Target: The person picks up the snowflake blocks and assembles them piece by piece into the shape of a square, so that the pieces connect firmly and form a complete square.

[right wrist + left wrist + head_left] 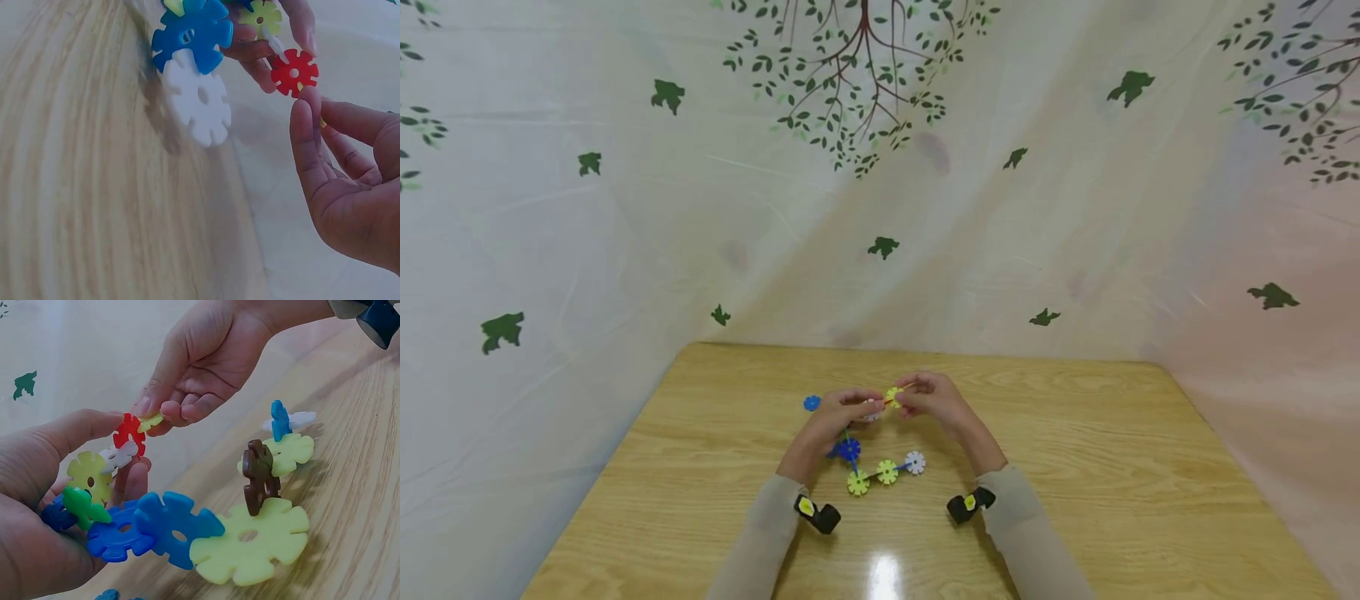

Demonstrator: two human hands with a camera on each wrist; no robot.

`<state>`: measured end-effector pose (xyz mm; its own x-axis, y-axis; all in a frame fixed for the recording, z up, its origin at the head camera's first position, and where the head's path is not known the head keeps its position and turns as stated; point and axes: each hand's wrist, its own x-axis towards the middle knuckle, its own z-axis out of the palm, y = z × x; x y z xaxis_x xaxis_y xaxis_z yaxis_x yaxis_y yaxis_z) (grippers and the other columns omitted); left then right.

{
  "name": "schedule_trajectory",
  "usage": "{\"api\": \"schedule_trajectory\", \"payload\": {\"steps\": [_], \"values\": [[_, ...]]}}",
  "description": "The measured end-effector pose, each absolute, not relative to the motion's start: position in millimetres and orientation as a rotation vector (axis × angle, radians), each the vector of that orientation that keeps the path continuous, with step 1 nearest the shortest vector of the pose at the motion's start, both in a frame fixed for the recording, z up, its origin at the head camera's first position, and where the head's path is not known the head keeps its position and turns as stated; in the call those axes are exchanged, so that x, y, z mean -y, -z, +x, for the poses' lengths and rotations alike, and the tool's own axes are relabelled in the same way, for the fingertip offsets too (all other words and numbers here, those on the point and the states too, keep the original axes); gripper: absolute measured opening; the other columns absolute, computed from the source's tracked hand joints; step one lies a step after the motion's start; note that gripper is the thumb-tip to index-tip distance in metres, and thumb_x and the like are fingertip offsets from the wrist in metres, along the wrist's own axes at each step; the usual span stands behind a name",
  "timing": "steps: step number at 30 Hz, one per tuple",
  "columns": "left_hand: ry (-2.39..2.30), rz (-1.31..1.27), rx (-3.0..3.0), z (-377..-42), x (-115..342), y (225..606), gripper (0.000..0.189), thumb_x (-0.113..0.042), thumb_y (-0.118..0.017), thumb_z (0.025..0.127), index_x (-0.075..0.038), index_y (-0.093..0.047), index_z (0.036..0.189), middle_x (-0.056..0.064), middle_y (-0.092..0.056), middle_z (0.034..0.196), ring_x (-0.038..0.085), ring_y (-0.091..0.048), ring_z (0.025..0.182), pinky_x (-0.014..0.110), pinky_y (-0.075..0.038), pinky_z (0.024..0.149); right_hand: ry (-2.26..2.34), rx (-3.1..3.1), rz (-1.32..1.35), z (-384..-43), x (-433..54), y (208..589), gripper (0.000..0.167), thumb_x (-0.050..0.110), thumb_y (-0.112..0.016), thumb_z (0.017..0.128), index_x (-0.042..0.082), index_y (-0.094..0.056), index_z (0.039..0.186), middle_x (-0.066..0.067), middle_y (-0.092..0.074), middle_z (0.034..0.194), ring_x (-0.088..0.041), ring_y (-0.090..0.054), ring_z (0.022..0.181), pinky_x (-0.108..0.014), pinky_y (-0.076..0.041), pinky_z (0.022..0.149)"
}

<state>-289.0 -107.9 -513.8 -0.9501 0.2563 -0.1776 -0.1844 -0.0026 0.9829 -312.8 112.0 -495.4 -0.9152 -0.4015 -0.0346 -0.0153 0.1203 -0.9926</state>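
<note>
The left hand (844, 408) pinches a red plastic flower-shaped disc (305, 65); at its fingertips, the right hand (936, 400) pinches a yellow plastic flower-shaped disc (150, 422) against it. Pushing crooked could pop the red one loose.

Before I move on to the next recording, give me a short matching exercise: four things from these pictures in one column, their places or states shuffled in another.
Things
1. red disc
2. brown disc
3. green disc
4. right hand

Places or states
A. linking two larger yellow discs
B. pinching a small yellow piece
C. at the fingertips of the left hand
D. close to the left palm

Right pairs: 1-C, 2-A, 3-D, 4-B
</note>
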Motion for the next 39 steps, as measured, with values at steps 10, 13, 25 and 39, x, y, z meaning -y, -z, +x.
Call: {"api": "schedule_trajectory", "payload": {"steps": [10,13,25,39], "values": [[-1.984,0.106,-1.986,-287.3,120.6,508.6,0.039,-0.022,-0.074,0.094,0.002,-0.068,0.125,0.005,-0.075,0.11,0.017,-0.069,0.097,0.039,-0.06,0.089,1.81,-2.087,-0.461,-314.1,-114.0,494.2,0.028,0.007,-0.059,0.103,-0.009,-0.061,0.126,-0.007,-0.07,0.089,-0.017,-0.068,0.074,-0.046,-0.062,0.079],[-1.982,0.074,-1.98,-287.5,127.1,504.9,0.036,-0.021,-0.076,0.093,-0.001,-0.07,0.122,-0.001,-0.075,0.103,0.013,-0.066,0.091,0.034,-0.058,0.081,1.782,-2.089,-0.486,-314.5,-114.2,493.8,0.03,0.011,-0.059,0.103,-0.008,-0.062,0.126,-0.007,-0.07,0.092,-0.017,-0.068,0.076,-0.047,-0.062,0.081],[-1.917,0.097,-2.128,-286.6,150.8,497.5,0.033,-0.027,-0.076,0.093,-0.005,-0.074,0.118,-0.002,-0.075,0.108,0.017,-0.063,0.101,0.029,-0.052,0.08,1.505,-2.131,-0.72,-316.2,-97.7,500.6,0.028,0.012,-0.059,0.104,-0.01,-0.067,0.12,-0.029,-0.07,0.102,-0.022,-0.071,0.079,-0.038,-0.062,0.075],[-1.924,0.09,-2.12,-280.7,178.0,499.1,0.034,-0.024,-0.072,0.096,-0.002,-0.071,0.122,0.002,-0.072,0.111,0.016,-0.063,0.101,0.035,-0.052,0.089,1.036,-2.289,-1.061,-325.8,-45.6,510.6,0.037,0.01,-0.068,0.098,0.002,-0.065,0.134,-0.003,-0.051,0.064,-0.006,-0.039,0.054,-0.02,-0.035,0.053]]}}
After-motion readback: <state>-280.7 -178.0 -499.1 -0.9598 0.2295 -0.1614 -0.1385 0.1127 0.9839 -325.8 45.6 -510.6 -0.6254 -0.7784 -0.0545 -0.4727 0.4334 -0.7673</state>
